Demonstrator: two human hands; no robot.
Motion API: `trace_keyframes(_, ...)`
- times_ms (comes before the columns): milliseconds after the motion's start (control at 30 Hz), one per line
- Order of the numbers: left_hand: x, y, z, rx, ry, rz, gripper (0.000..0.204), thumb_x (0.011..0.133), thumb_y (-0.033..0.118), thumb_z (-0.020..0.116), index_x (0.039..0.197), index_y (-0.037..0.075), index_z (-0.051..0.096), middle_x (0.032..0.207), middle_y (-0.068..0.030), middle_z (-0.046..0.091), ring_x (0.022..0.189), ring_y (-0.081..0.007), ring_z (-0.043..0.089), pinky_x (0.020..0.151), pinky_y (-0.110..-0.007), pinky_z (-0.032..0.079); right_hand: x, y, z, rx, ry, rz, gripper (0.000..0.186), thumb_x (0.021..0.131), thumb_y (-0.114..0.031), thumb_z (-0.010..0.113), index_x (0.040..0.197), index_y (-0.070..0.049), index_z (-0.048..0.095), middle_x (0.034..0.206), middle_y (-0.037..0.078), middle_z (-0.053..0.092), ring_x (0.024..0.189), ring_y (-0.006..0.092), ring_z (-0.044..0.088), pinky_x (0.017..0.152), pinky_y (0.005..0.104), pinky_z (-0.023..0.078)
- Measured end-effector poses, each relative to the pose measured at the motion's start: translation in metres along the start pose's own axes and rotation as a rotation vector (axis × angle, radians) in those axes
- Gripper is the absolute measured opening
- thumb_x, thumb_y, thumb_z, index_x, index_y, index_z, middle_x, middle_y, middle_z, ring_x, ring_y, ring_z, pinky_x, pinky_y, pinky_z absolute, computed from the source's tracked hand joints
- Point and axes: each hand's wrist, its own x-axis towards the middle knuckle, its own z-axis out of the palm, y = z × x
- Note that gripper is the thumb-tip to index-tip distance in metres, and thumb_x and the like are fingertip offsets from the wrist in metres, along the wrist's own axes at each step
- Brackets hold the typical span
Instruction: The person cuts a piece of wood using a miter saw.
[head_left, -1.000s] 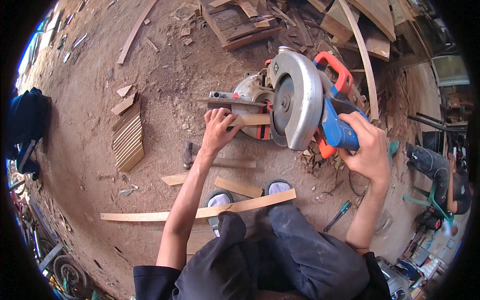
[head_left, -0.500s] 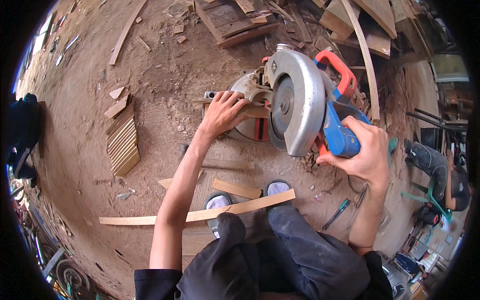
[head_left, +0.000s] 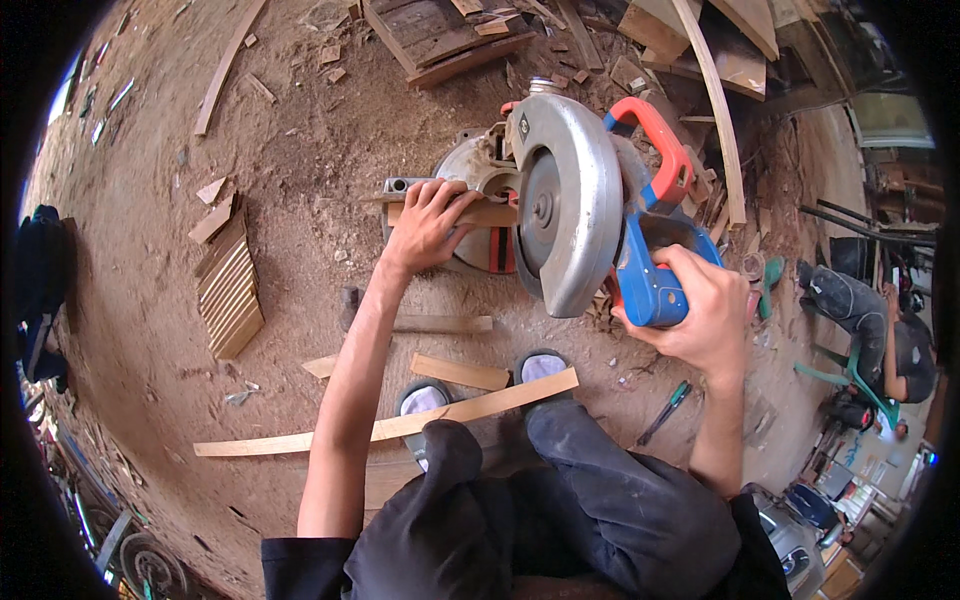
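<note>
A mitre saw (head_left: 570,205) with silver guard, red carry handle and blue trigger handle (head_left: 650,285) stands on the dirt ground before me. My left hand (head_left: 425,225) is closed on a short wood piece (head_left: 480,213) lying along the saw's fence (head_left: 395,188), fingertips curled at the fence. Part of that piece is hidden by my fingers; its right end meets the blade area. My right hand (head_left: 700,310) grips the blue handle. Below the saw lie a hammer (head_left: 420,323), offcuts (head_left: 460,370) and a long thin strip (head_left: 520,390) across my feet.
Stacked strips (head_left: 228,305) lie at left, beside a dark heap (head_left: 40,295). Scrap boards (head_left: 450,50) and a long batten (head_left: 715,100) are at top. A green-handled tool (head_left: 665,410) lies right of my knees. Another person (head_left: 870,330) sits on a green chair at far right.
My left hand has moved up onto the fence. The saw head and my right hand on its handle sit slightly lower. The whole view has shifted a little.
</note>
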Motion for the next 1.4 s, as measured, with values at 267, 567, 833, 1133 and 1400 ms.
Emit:
trace_keyframes(267, 0.001, 0.004, -0.005, -0.032, -0.048, -0.048, 0.057, 0.089, 0.028, 0.077, 0.142, 0.018, 0.058, 0.134, -0.0059, 0.056, 0.129, -0.0312, 0.049, 0.112, -0.046, 0.037, -0.047, -0.004, 0.066, -0.108, 0.172, -0.037, 0.049, 0.077, -0.049, 0.083, 0.102, -0.009, 0.069, 0.083, 0.009, 0.067, 0.069, 0.0333, 0.068, 0.063, 0.0436, 0.053)
trace_keyframes(567, 0.0, 0.002, 0.0, 0.041, -0.021, -0.025, 0.056, 0.09, 0.038, 0.079, 0.139, 0.019, 0.058, 0.133, -0.0047, 0.056, 0.127, -0.028, 0.051, 0.113, -0.045, 0.036, -0.064, -0.001, 0.11, -0.126, 0.291, -0.072, 0.065, 0.085, -0.066, 0.075, 0.103, -0.003, 0.072, 0.08, 0.009, 0.063, 0.065, 0.0294, 0.064, 0.06, 0.0402, 0.05)
trace_keyframes(833, 0.001, 0.006, 0.001, 0.047, -0.014, -0.046, 0.055, 0.089, 0.034, 0.08, 0.137, 0.017, 0.058, 0.132, -0.005, 0.056, 0.126, -0.0278, 0.051, 0.111, -0.045, 0.036, -0.065, -0.004, 0.109, -0.118, 0.297, -0.067, 0.06, 0.084, -0.06, 0.077, 0.103, -0.004, 0.072, 0.083, 0.008, 0.065, 0.066, 0.0306, 0.065, 0.061, 0.0409, 0.051)
trace_keyframes(1133, 0.0, 0.005, 0.001, 0.029, -0.032, -0.052, 0.056, 0.089, 0.033, 0.08, 0.138, 0.018, 0.056, 0.133, -0.0043, 0.055, 0.127, -0.0274, 0.05, 0.111, -0.044, 0.037, -0.062, -0.006, 0.107, -0.087, 0.302, -0.068, 0.041, 0.087, -0.044, 0.075, 0.098, -0.005, 0.071, 0.085, 0.008, 0.067, 0.07, 0.0309, 0.068, 0.066, 0.0417, 0.054)
trace_keyframes(1400, 0.002, 0.003, 0.0, 0.02, -0.043, -0.059, 0.057, 0.089, 0.033, 0.08, 0.138, 0.018, 0.056, 0.134, -0.0045, 0.055, 0.128, -0.027, 0.05, 0.111, -0.044, 0.037, -0.07, -0.003, 0.122, -0.087, 0.308, -0.074, 0.033, 0.083, -0.031, 0.079, 0.096, -0.003, 0.069, 0.082, 0.011, 0.065, 0.069, 0.034, 0.066, 0.064, 0.042, 0.052)
